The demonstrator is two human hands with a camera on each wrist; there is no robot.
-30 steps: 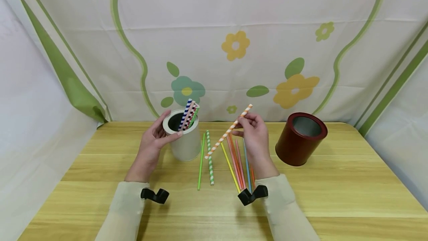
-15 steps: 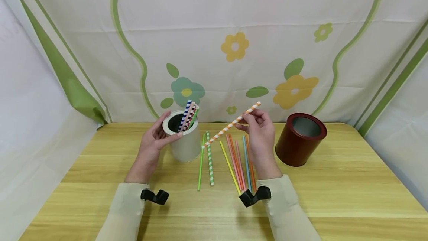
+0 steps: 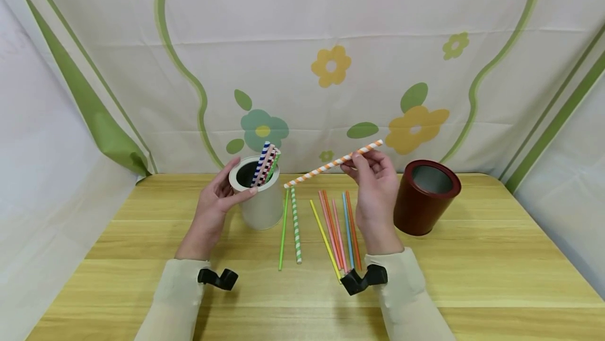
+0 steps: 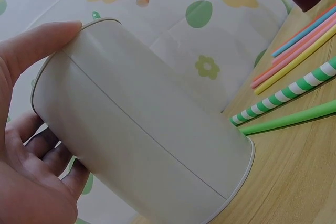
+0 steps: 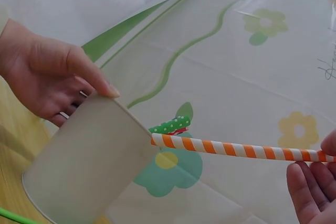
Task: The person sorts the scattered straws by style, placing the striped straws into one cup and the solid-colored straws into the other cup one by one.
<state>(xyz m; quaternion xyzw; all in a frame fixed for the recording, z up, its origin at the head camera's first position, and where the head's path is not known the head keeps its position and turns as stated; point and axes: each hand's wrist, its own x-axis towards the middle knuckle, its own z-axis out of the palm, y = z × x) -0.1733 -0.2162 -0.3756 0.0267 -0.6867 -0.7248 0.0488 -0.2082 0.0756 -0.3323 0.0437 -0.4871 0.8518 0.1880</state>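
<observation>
My left hand (image 3: 212,207) holds a white can (image 3: 264,209) near its top, thumb over the rim. Several patterned paper straws (image 3: 266,165) lean inside it, blue-striped, pink, and green-dotted among them. Between thumb and fingertips, my right hand (image 3: 376,199) pinches an orange-and-white striped straw (image 3: 321,169) by its right part. That straw slants gently, its lower left end in the air beside the can's rim. In the right wrist view, the straw's end (image 5: 157,139) appears just below the green-dotted straw (image 5: 170,126). The can's wall (image 4: 142,114) fills much of the left wrist view.
On the wooden table (image 3: 189,299) lie a plain green straw (image 3: 283,236) and a green-and-white striped straw (image 3: 296,228). Nearer my right hand are plain straws: yellow (image 3: 325,240), blue (image 3: 348,233), and several pink and orange. A dark red can (image 3: 420,207) stands at right.
My right hand has shifted right, and the orange-striped straw has swung to a flatter slant. Its lower end has risen to the can's rim height. The left hand and can stay put.
</observation>
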